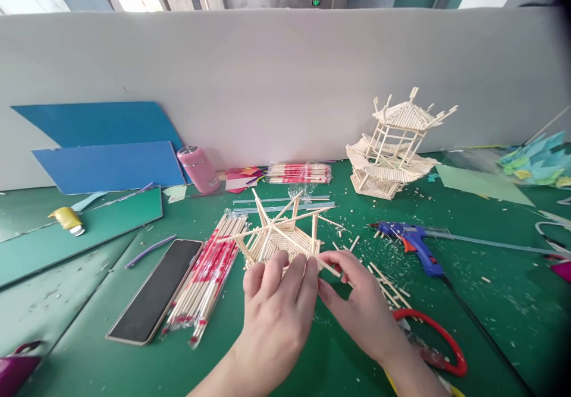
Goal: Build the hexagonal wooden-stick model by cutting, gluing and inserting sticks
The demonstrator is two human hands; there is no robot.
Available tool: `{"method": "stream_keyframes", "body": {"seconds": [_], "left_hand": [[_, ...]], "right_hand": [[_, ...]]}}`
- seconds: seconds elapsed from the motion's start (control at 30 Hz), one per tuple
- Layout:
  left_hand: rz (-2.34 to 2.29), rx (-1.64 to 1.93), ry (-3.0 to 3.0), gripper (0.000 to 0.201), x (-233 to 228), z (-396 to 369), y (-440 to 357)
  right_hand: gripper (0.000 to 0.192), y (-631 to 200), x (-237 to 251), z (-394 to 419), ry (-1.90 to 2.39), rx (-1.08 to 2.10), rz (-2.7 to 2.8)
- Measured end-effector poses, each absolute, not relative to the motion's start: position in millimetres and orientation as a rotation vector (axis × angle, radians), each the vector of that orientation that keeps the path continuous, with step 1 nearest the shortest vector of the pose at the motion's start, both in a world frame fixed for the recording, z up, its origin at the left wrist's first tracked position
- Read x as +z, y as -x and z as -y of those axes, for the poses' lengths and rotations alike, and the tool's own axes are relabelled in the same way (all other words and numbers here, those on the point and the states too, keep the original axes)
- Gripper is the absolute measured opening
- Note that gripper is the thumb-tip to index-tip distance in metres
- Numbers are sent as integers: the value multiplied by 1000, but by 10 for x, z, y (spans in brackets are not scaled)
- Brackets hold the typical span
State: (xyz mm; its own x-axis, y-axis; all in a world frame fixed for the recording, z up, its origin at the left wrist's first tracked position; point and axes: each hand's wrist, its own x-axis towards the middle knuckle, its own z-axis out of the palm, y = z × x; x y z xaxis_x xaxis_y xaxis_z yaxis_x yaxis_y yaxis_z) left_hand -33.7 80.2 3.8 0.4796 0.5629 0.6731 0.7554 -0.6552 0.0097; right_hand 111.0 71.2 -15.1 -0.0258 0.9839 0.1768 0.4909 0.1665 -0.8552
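A small hexagonal frame of wooden sticks (279, 236) sits on the green mat, with long sticks fanning out of it. My left hand (276, 308) rests its fingers on the frame's near edge. Just to the right, my right hand (357, 302) pinches a thin stick (329, 266) against the frame's right corner. Loose short sticks (388, 287) lie beside my right hand.
A finished stick pavilion (392, 147) stands at the back right. A blue glue gun (413, 239) and red-handled scissors (439, 337) lie right. Left are wrapped chopsticks (207, 272), a dark phone (156, 290), a pink bottle (198, 168) and blue boards (107, 147).
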Motion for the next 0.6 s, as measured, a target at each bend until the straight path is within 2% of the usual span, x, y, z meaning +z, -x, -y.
{"method": "stream_keyframes", "body": {"seconds": [0.1,0.6], "left_hand": [[1089,-942,2460,28,56,-835,323],[939,-848,2483,27,113,-894,347]], "right_hand": [[10,-1071,-156,-730,1408,745,1618],[11,-1044,-240,-736,1355,500,1636]]}}
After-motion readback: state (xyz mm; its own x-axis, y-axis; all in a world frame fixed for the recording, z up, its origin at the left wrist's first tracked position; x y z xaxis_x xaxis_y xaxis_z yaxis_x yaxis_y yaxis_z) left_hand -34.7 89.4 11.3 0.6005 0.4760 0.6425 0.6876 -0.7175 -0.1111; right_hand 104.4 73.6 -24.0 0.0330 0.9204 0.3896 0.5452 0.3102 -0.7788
